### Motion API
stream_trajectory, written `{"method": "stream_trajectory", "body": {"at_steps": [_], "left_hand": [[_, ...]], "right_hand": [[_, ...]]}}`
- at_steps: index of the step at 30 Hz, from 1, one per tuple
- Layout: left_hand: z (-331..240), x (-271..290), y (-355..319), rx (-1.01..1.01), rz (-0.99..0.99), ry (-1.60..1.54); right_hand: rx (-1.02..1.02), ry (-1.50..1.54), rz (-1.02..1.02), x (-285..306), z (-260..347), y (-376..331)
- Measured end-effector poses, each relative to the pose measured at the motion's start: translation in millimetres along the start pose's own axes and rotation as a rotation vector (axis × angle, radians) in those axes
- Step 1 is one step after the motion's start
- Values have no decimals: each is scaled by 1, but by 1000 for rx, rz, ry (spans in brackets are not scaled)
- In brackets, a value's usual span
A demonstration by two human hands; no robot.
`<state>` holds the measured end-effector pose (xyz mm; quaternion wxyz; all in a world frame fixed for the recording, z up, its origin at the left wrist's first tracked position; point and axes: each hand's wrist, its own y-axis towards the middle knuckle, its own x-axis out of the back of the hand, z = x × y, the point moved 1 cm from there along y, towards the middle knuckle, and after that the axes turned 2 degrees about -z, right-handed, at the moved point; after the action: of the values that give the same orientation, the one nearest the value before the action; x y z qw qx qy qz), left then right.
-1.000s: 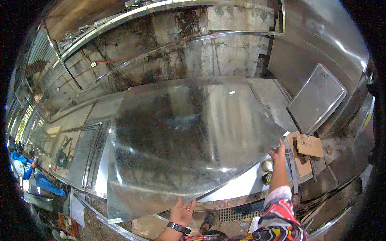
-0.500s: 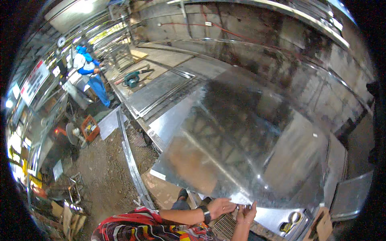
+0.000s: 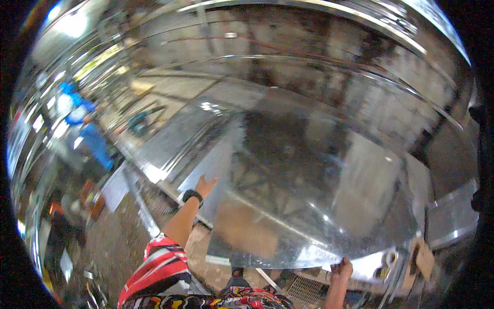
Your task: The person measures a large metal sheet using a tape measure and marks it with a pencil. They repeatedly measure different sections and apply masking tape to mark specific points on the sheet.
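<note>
A large rectangular metal sheet (image 3: 293, 159) lay flat across the table (image 3: 180, 88), its near-left corner jutting past the table's front edge. Its face was glossy and mirror-like: nearly black through the middle, crossed by blurred reflected bars, with a broad pale grey band toward the right and a hazy brown patch near the closest left corner. Bright glints ran along the near edge, a whitish strip marked that corner, and a small white tag sat on the far right part.

The right hand (image 3: 341, 268) held the near edge, its fingers curled and pinching the metal. The left hand (image 3: 207, 186), behind a dark wristwatch (image 3: 192, 197), had its fingers spread over a paler sheet (image 3: 215, 154) just beside the glossy one's left edge; whether it touched either could not be told. A tape roll (image 3: 387, 257) lay near the right hand.
</note>
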<state>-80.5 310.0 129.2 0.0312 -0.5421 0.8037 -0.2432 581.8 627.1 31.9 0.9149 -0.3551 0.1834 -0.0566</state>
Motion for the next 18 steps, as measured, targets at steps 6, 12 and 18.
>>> {"method": "stream_trajectory", "body": {"at_steps": [6, 12, 18], "left_hand": [[80, -81, 30, 238, 295, -127], [92, -22, 58, 135, 341, -296], [76, -56, -45, 202, 263, -290]], "right_hand": [[295, -92, -216, -33, 16, -27], [337, -46, -278, -76, 13, -47], [408, -258, -177, -47, 67, -45]]}}
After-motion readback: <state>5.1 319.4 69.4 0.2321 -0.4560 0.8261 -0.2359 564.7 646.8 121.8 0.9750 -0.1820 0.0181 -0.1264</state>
